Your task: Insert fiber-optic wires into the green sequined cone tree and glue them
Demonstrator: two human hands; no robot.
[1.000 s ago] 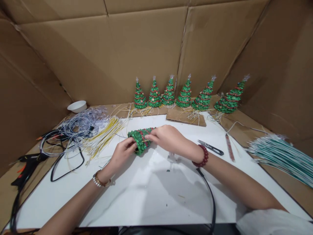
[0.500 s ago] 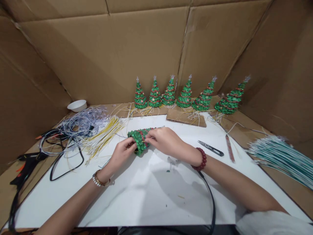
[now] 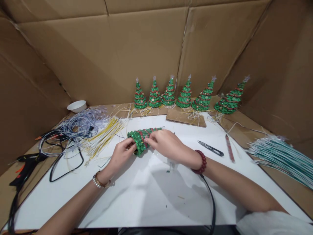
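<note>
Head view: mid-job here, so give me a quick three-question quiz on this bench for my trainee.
1. How many miniature Christmas trees stand in the back row?
2. True or false: the thread snips lie inside the white bowl.
3. Choose: the left hand grips the held tree at its (a) wide base or (b) narrow tip.

Key: 1. Six. 2. False; they lie on the white tabletop. 3. a.

A craft workshop: cardboard walls (image 3: 146,49), white counter (image 3: 132,199), wire bundles (image 3: 283,158), snips (image 3: 215,150), a row of miniature trees (image 3: 184,97) and, apparently, a glue gun (image 3: 27,169).
</note>
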